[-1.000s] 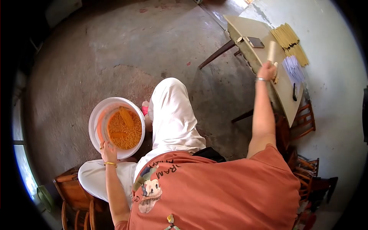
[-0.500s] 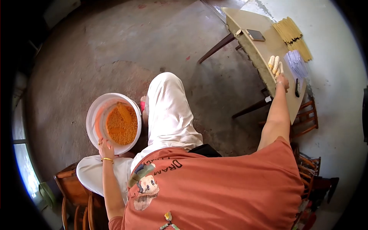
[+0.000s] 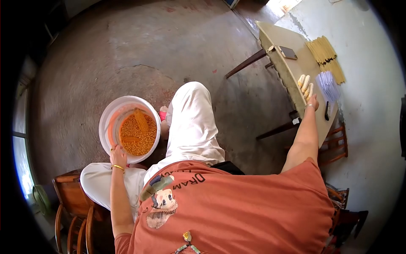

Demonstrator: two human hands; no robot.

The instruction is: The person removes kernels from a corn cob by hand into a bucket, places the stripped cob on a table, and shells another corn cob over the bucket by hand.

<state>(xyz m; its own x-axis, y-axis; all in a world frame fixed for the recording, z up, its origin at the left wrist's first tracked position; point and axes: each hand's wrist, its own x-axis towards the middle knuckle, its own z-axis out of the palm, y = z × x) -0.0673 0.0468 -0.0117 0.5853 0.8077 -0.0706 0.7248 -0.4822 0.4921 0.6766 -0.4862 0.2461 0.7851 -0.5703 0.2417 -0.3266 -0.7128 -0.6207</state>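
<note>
A white bucket stands on the floor at the left, with loose orange kernels and two corn cobs inside. My left hand is closed on the bucket's near rim. At the right, my right hand reaches to the table's edge, its fingers closed round the lower end of a pale cob. Two more pale cobs lie side by side just beyond it on the tabletop.
The table carries a phone, yellow strips, a purple-white bundle and a black-handled object. Wooden chairs stand beyond the table and at lower left.
My right hand, with the pale cob, has come down from above the table's edge to the tabletop beside the other cobs. My left hand has stayed at the bucket's rim.
</note>
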